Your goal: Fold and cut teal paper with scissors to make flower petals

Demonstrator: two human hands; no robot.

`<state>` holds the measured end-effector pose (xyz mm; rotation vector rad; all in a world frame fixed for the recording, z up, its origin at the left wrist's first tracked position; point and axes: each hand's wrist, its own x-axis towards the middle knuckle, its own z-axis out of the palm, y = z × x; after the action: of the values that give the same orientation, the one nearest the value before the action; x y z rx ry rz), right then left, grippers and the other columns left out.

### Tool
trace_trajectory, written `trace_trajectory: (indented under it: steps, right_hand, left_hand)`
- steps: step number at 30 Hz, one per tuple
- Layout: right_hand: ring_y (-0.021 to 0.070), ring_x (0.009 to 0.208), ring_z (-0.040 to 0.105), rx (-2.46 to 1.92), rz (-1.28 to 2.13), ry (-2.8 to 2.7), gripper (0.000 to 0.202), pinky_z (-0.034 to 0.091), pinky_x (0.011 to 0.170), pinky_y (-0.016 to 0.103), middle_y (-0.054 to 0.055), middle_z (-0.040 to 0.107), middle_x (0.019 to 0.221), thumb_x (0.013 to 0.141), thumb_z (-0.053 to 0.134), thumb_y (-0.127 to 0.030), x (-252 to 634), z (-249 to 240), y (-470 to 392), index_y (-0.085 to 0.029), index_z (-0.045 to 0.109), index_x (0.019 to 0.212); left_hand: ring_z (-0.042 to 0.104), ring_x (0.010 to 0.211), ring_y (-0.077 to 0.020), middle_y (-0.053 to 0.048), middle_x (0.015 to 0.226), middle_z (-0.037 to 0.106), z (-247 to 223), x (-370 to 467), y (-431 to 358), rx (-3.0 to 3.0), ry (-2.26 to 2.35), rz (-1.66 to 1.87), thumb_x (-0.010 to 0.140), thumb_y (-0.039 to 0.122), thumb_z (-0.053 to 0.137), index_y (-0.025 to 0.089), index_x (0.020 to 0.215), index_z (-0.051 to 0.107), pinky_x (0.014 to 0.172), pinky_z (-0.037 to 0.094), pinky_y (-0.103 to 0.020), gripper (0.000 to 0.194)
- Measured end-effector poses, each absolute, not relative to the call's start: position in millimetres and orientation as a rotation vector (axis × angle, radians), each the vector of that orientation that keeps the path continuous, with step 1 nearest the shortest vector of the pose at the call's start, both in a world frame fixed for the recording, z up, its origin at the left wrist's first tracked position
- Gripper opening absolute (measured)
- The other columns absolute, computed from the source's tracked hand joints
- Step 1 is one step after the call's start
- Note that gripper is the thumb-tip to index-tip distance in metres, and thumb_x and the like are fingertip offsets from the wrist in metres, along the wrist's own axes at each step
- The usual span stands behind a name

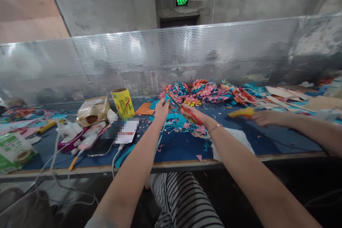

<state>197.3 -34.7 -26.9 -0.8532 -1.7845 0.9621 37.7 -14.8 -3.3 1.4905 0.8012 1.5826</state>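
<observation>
Pinched in my left hand (162, 109) is a small piece of blue paper (167, 98). My right hand (199, 114) is closed round the red handles of a pair of scissors (191, 114), whose blades point left toward the blue paper. Whether the blades touch the paper I cannot tell. Beneath both hands lie blue and pink paper scraps (177, 123) on the dark blue tabletop (173, 151). Just behind them is a heap of pink and blue paper flowers (203, 91).
A co-worker's hand (264, 118) is at the right beside a yellow tool (242, 113). On the left stand a yellow container (123, 103) and a brown paper bag (93, 109), near a dark phone (100, 147) and white cables (53, 165). A perforated metal screen (149, 57) backs the table.
</observation>
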Motion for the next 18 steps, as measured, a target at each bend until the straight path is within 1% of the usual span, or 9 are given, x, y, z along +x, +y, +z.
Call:
trace_trajectory:
  steps: [4, 7, 10, 13, 18]
  right_hand:
    - [0.0055, 0.054, 0.037, -0.752, 1.178, -1.692, 0.027, 0.033, 0.049, 0.021, -0.005, 0.04, 0.064, 0.07, 0.06, -0.044, 194.1, -19.5, -43.3, -0.021, 0.047, 0.078]
    - [0.0058, 0.054, 0.037, -0.768, 1.181, -1.666, 0.03, 0.033, 0.048, 0.021, -0.005, 0.039, 0.065, 0.067, 0.064, -0.043, 192.5, -17.3, -45.8, -0.021, 0.047, 0.077]
    - [0.0067, 0.054, 0.037, -0.8, 1.154, -1.67, 0.029, 0.032, 0.048, 0.021, -0.005, 0.04, 0.065, 0.068, 0.062, -0.043, 191.6, -16.1, -47.8, -0.021, 0.046, 0.077]
    - [0.0088, 0.055, 0.038, -0.833, 1.038, -1.739, 0.026, 0.033, 0.05, 0.024, -0.004, 0.04, 0.064, 0.071, 0.058, -0.045, 191.9, -13.7, -50.5, -0.022, 0.045, 0.074]
    - [0.0128, 0.058, 0.041, -0.923, 0.69, -1.925, 0.028, 0.036, 0.056, 0.029, -0.001, 0.044, 0.061, 0.076, 0.051, -0.046, 192.9, -10.8, -49.4, -0.022, 0.043, 0.066]
  left_hand:
    - [0.031, 0.032, -0.0052, 0.004, 0.037, 0.044, -3.7, 38.3, -13.6, 1.518, 0.857, 1.588, 0.077, 0.036, 0.055, 0.017, 0.053, 0.044, 0.037, 0.021, -0.02, 0.033]
    - [0.032, 0.032, -0.0051, 0.004, 0.041, 0.048, -2.6, 39.3, -15.0, 1.515, 0.875, 1.585, 0.078, 0.034, 0.053, 0.018, 0.056, 0.041, 0.037, 0.021, -0.02, 0.03]
    - [0.032, 0.033, -0.0049, 0.004, 0.042, 0.05, -0.8, 39.8, -17.7, 1.505, 0.891, 1.585, 0.078, 0.031, 0.052, 0.018, 0.057, 0.039, 0.038, 0.022, -0.02, 0.028]
    - [0.033, 0.033, -0.005, 0.004, 0.042, 0.049, -0.2, 40.1, -18.9, 1.493, 0.888, 1.588, 0.078, 0.03, 0.052, 0.018, 0.057, 0.038, 0.038, 0.022, -0.02, 0.027]
    - [0.032, 0.033, -0.0044, 0.005, 0.041, 0.048, -3.0, 40.5, -15.3, 1.435, 0.823, 1.586, 0.076, 0.034, 0.055, 0.018, 0.057, 0.039, 0.038, 0.022, -0.02, 0.03]
